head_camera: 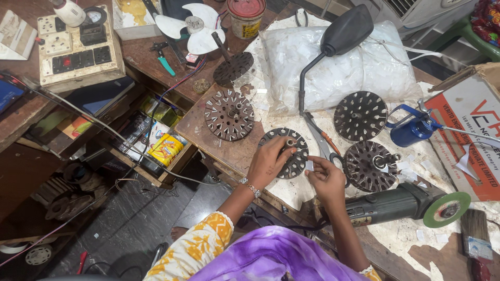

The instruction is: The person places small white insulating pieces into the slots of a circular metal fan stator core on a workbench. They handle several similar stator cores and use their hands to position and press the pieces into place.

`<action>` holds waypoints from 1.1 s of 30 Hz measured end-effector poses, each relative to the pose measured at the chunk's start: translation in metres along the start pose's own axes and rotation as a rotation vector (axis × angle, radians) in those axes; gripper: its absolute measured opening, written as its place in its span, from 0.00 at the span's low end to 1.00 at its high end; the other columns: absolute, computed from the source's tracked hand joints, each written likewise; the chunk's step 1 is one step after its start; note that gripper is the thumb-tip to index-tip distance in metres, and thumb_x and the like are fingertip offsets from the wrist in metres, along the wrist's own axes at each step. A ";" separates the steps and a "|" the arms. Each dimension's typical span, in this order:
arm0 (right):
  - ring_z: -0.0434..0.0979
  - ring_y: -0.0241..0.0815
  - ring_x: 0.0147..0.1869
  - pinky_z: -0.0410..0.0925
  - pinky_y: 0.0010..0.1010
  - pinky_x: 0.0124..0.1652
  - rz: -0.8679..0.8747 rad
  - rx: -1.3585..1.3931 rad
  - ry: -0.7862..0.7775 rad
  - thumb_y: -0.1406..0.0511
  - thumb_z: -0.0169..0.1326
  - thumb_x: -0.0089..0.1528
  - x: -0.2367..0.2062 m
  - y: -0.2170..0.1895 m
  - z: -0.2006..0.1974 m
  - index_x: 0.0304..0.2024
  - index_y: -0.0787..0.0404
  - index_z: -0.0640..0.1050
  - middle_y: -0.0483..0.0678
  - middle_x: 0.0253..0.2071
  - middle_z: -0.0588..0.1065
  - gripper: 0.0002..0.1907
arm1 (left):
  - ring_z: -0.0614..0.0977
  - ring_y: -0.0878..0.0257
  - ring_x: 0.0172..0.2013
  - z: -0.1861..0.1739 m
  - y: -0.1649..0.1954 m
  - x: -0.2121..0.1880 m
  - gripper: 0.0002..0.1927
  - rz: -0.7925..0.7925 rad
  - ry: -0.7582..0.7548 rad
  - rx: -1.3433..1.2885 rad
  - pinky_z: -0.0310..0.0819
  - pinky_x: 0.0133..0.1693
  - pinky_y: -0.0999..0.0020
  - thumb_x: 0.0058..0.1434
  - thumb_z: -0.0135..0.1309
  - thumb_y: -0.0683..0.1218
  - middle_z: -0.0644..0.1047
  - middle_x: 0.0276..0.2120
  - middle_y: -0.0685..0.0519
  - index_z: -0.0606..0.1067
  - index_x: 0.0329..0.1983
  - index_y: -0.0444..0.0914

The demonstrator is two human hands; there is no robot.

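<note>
Far left I log a switchboard (pixel 78 47) on the wooden bench (pixel 151 57), then a white fan blade (pixel 194 25) and a red-lidded tin (pixel 246 16) further back. A slotted stator disc (pixel 229 114) lies on a brown board, well apart from the hands. The left hand (pixel 268 162) rests on a second stator disc (pixel 288 152) at the bench's near edge, fingers curled over its rim and hub. Just beside it the right hand (pixel 325 179) has thumb and forefinger pinched together on a small white paper slip (pixel 309 165) touching that disc's right edge. Scissors (pixel 325 145) lie between this disc and two more discs (pixel 364 140). Near right: angle grinder (pixel 401 204) with green wheel, blue oil can (pixel 411 130), paintbrush (pixel 475 234).
</note>
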State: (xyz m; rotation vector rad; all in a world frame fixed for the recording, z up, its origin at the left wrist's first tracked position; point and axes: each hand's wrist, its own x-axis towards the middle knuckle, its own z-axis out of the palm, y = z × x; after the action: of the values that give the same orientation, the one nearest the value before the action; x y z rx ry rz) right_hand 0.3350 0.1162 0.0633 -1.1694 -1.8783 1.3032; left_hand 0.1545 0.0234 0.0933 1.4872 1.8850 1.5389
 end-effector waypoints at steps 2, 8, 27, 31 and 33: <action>0.76 0.30 0.41 0.73 0.20 0.43 0.026 0.131 -0.025 0.76 0.62 0.55 0.000 -0.001 0.000 0.53 0.66 0.80 0.44 0.38 0.76 0.23 | 0.82 0.49 0.42 -0.005 0.006 -0.002 0.16 -0.002 0.033 -0.017 0.76 0.43 0.58 0.66 0.57 0.50 0.78 0.44 0.47 0.74 0.53 0.38; 0.77 0.33 0.42 0.73 0.23 0.44 0.018 0.397 -0.100 0.78 0.61 0.55 -0.009 -0.020 -0.002 0.55 0.71 0.78 0.45 0.39 0.75 0.23 | 0.79 0.48 0.48 -0.020 0.028 -0.010 0.20 0.147 0.212 0.092 0.75 0.45 0.57 0.60 0.63 0.49 0.73 0.48 0.45 0.74 0.53 0.37; 0.75 0.30 0.45 0.71 0.19 0.44 -0.227 0.321 0.007 0.79 0.60 0.55 -0.034 -0.053 -0.004 0.57 0.67 0.77 0.44 0.44 0.73 0.26 | 0.76 0.55 0.45 0.000 0.033 -0.010 0.08 -0.033 0.018 -0.070 0.71 0.48 0.61 0.53 0.67 0.48 0.74 0.38 0.51 0.83 0.32 0.39; 0.78 0.32 0.48 0.72 0.21 0.46 -0.358 0.128 0.043 0.78 0.60 0.59 -0.038 -0.061 -0.004 0.50 0.68 0.82 0.49 0.48 0.76 0.17 | 0.74 0.56 0.45 0.000 0.027 -0.012 0.07 0.011 0.022 -0.114 0.69 0.50 0.61 0.52 0.68 0.47 0.70 0.38 0.51 0.83 0.31 0.40; 0.78 0.33 0.48 0.72 0.21 0.46 -0.364 0.103 0.044 0.77 0.60 0.59 -0.040 -0.065 -0.003 0.51 0.67 0.82 0.50 0.49 0.77 0.16 | 0.72 0.55 0.45 -0.001 0.027 -0.013 0.07 0.033 0.018 -0.068 0.67 0.51 0.61 0.51 0.68 0.46 0.68 0.38 0.51 0.84 0.31 0.41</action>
State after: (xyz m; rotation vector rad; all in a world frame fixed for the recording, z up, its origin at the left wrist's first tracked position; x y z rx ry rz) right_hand 0.3344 0.0724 0.1258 -0.7532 -1.8605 1.1442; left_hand 0.1727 0.0092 0.1116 1.4871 1.8083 1.6199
